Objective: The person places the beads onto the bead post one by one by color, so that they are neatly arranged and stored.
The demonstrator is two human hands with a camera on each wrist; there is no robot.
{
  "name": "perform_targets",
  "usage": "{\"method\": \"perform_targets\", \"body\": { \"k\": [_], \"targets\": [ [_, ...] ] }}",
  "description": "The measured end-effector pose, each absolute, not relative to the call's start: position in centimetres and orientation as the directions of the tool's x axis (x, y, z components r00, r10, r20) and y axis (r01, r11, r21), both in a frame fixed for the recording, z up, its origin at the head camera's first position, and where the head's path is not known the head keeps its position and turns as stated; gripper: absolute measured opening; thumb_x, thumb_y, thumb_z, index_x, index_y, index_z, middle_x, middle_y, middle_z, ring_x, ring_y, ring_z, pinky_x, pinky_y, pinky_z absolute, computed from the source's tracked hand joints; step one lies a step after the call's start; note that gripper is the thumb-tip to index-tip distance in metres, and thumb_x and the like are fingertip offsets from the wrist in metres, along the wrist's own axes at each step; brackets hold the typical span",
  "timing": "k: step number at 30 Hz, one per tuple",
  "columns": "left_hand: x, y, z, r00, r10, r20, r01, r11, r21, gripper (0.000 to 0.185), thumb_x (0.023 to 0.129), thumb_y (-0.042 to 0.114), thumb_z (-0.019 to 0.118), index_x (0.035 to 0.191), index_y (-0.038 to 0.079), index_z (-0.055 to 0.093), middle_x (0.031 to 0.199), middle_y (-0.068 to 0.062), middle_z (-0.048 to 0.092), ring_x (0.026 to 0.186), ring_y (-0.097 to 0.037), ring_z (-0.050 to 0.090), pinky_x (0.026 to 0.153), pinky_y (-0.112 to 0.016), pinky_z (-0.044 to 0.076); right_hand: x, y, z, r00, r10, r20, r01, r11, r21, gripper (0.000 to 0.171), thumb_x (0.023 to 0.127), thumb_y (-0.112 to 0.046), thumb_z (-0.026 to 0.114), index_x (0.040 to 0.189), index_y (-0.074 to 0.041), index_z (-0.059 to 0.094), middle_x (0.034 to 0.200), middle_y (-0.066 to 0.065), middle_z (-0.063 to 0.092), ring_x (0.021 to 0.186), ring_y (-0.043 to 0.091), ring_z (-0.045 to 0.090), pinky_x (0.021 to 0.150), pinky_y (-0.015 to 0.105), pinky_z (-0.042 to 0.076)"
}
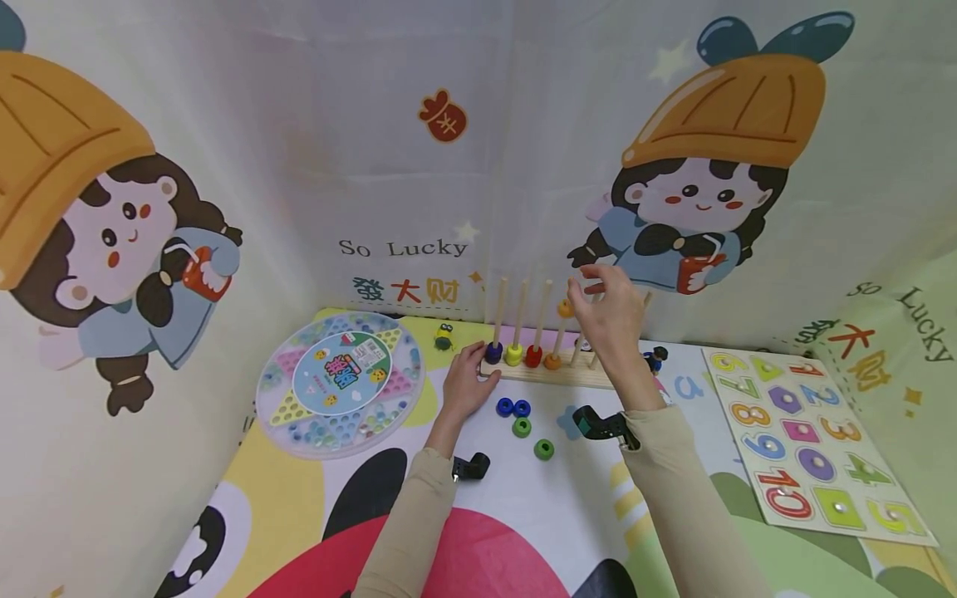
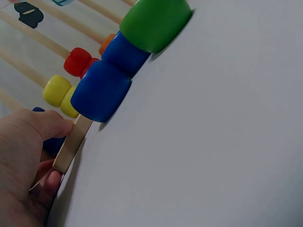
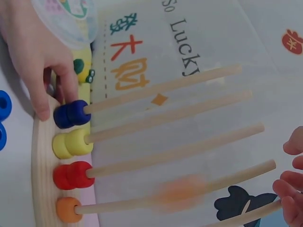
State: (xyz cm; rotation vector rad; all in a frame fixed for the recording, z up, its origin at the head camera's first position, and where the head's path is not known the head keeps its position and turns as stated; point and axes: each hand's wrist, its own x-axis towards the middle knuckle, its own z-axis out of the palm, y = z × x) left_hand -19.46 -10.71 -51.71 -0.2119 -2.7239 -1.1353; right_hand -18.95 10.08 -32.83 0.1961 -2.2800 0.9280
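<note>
A wooden peg stacker [image 1: 523,370] with upright pegs stands by the back wall. My left hand [image 1: 467,382] grips the left end of its base, the thumb on the base in the left wrist view. Two dark blue beads [image 3: 72,114], two yellow beads [image 3: 73,143] and two red beads [image 3: 74,175] sit on the first three pegs. An orange bead [image 3: 69,209] rests at the bottom of the fourth. Higher on that peg, a second orange bead [image 3: 180,193] is blurred, apart from my fingers. My right hand [image 1: 611,320] hovers beside the peg tops, fingers loosely bent and holding nothing.
Two blue beads [image 1: 513,408] and two green beads [image 1: 522,427] lie before the base. A round marble game board [image 1: 277,374] is on the left, near a small yellow-green toy [image 1: 444,336]. A number puzzle board [image 1: 777,502] lies right, a small figure [image 1: 655,359] behind.
</note>
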Motion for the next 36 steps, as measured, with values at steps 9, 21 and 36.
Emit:
{"method": "perform_targets", "body": {
  "k": [9,21,36],
  "targets": [
    [-19.5,-10.7,-51.6,-0.973,0.067,0.223,0.207,0.686,0.697,0.058,0.090,0.027,0.070,0.138,-0.001,0.055,0.144,-0.012,0.048,0.123,-0.029,0.050,0.096,-0.043,0.046,-17.5,10.5,-33.5,-0.758,0.063,0.649,-0.442,0.682,-0.583,0.024,0.090,-0.014,0.070,0.108,0.002,0.069,0.104,0.017,0.069,0.085,0.031,0.067,0.066,0.042,0.054],
    [-19.4,-10.7,-51.7,-0.971,0.058,0.232,0.206,0.695,0.689,0.056,0.090,0.027,0.071,0.137,0.000,0.056,0.143,-0.013,0.050,0.120,-0.029,0.051,0.093,-0.043,0.048,-14.5,11.7,-37.8,-0.807,0.062,0.587,-0.446,0.589,-0.675,0.022,0.086,-0.006,0.072,0.106,0.002,0.070,0.101,0.017,0.070,0.083,0.032,0.069,0.065,0.050,0.056],
    [-19.1,-10.7,-51.4,-0.967,0.065,0.246,0.224,0.677,0.701,0.057,0.089,0.026,0.071,0.137,-0.002,0.056,0.143,-0.014,0.050,0.116,-0.029,0.052,0.090,-0.043,0.048,-10.9,12.9,-45.3,-0.902,0.005,0.432,-0.361,0.538,-0.762,0.026,0.083,-0.007,0.078,0.107,-0.003,0.071,0.100,0.010,0.071,0.083,0.026,0.069,0.065,0.032,0.057]
  ]
}}
